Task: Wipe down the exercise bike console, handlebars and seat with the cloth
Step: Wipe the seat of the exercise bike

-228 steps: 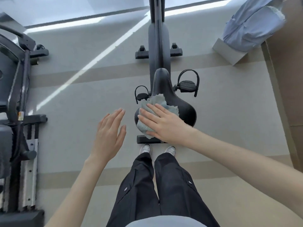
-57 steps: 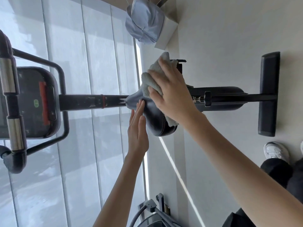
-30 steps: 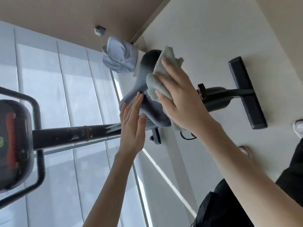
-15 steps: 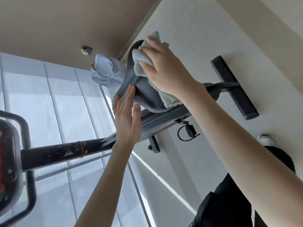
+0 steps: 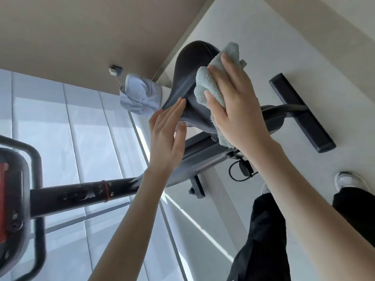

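- Seat (image 5: 189, 84): dark padded saddle, taken as the landmark for this entry. The view is steeply tilted.
- Cloth (image 5: 210, 86): pale green terry, bunched against the seat's side. Its lower fringe hangs past the seat's underside.
- Right hand (image 5: 237, 112): fingers spread and fairly straight, pressing the cloth flat onto the seat rather than clenching it.
- Left hand (image 5: 166, 136): flat, fingers together, its tips against the seat's narrow end. It holds nothing and looks to be steadying the seat.
- Change: half a second ago the cloth covered the seat's wide end. That end now lies bare, and the cloth has slid along the side towards the middle. The left hand has kept its place.
- Meaning: the seat wipe is mid-stroke, with the wide end probably done and the flank and narrow end still in hand.
- Console (image 5: 9, 189) and handlebar (image 5: 35, 159): well away from the seat at the far end of the frame tube (image 5: 81, 194). No hand is on them.
- Containers: none shows any contents. A pale blue fabric bundle (image 5: 140, 96) lies on the floor beyond the seat's narrow end. Whether it rests on a box cannot be told from here.
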`<state>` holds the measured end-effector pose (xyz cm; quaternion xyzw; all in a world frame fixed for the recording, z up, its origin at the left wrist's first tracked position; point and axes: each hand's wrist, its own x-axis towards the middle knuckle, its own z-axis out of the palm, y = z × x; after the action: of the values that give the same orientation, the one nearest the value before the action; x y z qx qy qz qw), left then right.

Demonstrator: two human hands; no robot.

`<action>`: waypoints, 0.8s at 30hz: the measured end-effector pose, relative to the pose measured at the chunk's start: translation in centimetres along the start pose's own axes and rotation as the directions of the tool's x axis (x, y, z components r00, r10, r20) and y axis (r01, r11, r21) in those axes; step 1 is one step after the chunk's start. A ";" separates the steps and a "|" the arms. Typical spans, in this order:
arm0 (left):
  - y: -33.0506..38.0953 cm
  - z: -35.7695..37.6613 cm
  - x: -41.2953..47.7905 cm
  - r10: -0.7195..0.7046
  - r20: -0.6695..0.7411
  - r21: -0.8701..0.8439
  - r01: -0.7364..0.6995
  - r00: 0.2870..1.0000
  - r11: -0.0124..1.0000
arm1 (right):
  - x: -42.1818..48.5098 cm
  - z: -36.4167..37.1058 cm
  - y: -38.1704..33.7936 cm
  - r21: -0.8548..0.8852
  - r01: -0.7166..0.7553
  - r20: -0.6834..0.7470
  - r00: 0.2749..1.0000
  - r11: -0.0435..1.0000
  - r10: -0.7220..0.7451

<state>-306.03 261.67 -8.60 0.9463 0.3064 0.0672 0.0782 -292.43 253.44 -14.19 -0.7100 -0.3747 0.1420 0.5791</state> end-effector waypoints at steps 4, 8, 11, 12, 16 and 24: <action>-2.5 -0.9 0.7 0.161 0.016 0.008 -0.161 0.987 0.987 | -2.2 1.5 -0.5 -0.008 -0.005 -0.186 0.982 1.000 0.004; -4.9 -1.5 0.4 0.261 0.041 0.000 -0.261 0.964 0.965 | -4.4 3.4 -1.2 -0.051 -0.041 -0.309 0.951 0.998 0.023; -5.9 -1.5 0.1 0.309 0.046 -0.010 -0.309 0.950 0.951 | -3.4 3.6 -1.3 -0.060 -0.073 -0.355 0.934 0.996 0.047; -6.2 -1.5 0.0 0.319 0.040 -0.015 -0.319 0.947 0.948 | -2.8 3.5 -1.2 -0.052 -0.091 -0.368 0.928 0.994 0.066; -6.6 -0.9 -0.2 0.304 0.014 0.009 -0.304 0.952 0.953 | -1.6 3.7 -1.2 -0.039 -0.143 -0.447 0.888 0.989 0.110; -6.8 -0.6 -0.8 0.284 -0.016 0.021 -0.284 0.959 0.959 | -4.1 6.5 -1.9 -0.146 -0.150 -0.505 0.861 0.978 0.056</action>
<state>-310.68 266.70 -9.33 0.9805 0.1688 0.0837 0.0562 -299.98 255.31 -15.27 -0.7912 -0.1852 -0.0496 0.5808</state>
